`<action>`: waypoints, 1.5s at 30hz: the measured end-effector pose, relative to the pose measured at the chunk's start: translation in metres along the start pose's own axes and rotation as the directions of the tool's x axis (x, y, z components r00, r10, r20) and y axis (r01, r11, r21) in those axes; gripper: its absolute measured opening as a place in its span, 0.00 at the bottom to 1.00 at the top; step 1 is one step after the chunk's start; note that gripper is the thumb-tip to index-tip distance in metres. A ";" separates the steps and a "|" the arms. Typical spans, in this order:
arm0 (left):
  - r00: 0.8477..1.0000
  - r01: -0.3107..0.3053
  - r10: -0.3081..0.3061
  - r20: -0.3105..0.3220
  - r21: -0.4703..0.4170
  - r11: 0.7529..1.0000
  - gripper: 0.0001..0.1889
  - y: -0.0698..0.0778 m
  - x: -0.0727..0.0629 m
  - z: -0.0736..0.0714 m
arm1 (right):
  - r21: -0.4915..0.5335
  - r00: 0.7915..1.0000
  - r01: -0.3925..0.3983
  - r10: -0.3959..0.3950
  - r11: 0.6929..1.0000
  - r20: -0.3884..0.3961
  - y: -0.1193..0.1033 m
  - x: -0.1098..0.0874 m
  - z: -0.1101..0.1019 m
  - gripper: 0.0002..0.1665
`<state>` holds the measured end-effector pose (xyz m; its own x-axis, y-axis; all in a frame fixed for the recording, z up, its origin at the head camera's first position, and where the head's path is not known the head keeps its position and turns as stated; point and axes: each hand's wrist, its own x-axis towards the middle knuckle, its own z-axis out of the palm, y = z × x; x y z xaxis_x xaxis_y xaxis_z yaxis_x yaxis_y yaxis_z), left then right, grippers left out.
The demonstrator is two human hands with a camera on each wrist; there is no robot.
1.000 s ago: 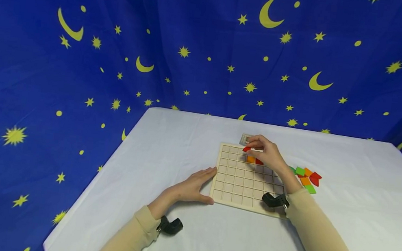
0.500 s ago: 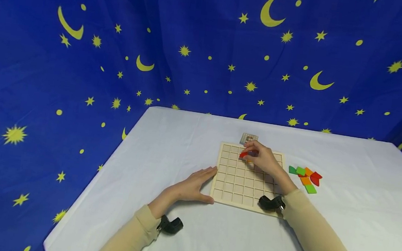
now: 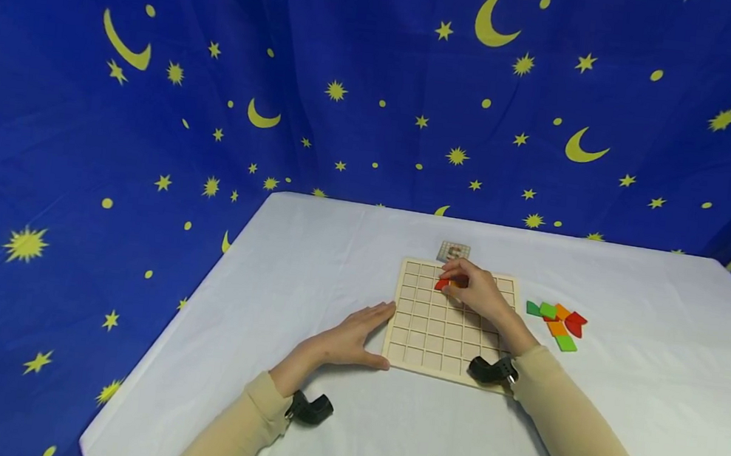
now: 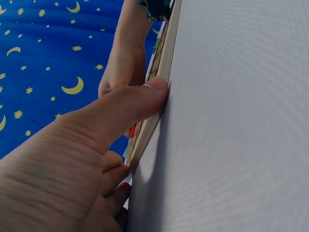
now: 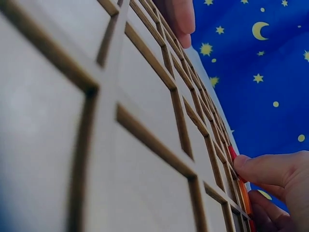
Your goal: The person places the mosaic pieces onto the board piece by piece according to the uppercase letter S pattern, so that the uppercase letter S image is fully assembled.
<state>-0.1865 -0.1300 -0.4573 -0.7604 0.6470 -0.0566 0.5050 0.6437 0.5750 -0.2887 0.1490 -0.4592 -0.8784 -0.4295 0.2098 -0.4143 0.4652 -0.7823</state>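
Note:
A wooden grid board [image 3: 426,332] lies flat on the white table. The left hand [image 3: 348,339] rests beside it, fingers straight, with fingertips and thumb touching its left edge. Over the board's far part, the right hand [image 3: 481,291] pinches a small red tile [image 3: 442,284] with a curved side. In the right wrist view the thumb [image 5: 256,166] presses on that red tile at the grid, and an orange tile [image 5: 244,195] lies just beside it. The right hand hides part of the tiles on the board.
Several loose green, orange and red tiles [image 3: 565,343] lie on the table right of the board. A small card [image 3: 445,250] with a grid picture lies behind it. A blue star-and-moon curtain [image 3: 375,132] hangs behind the table [image 3: 336,255].
The right hand has moved slightly left and toward the near side with the red tile, bringing it down left of the orange tile. More of the card shows. The left hand stays put.

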 end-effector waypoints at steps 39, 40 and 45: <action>1.000 0.001 -0.001 0.008 -0.026 1.000 0.53 0.003 0.000 -0.001 | 0.083 0.997 -0.003 0.010 0.997 -0.077 -0.054 -0.034 -0.057 0.21; 1.000 0.003 -0.003 0.008 -0.022 1.000 0.53 0.004 -0.001 -0.001 | 0.066 0.996 -0.008 0.014 0.998 -0.089 -0.055 -0.038 -0.062 0.21; 1.000 0.007 -0.007 0.000 -0.014 1.000 0.53 0.004 -0.001 -0.002 | -0.009 0.982 -0.069 0.067 0.998 -0.177 -0.017 -0.053 -0.092 0.23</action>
<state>-0.1845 -0.1289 -0.4537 -0.7640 0.6424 -0.0607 0.4935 0.6424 0.5863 -0.2577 0.2353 -0.4031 -0.9323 -0.2536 0.2578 -0.3546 0.5011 -0.7894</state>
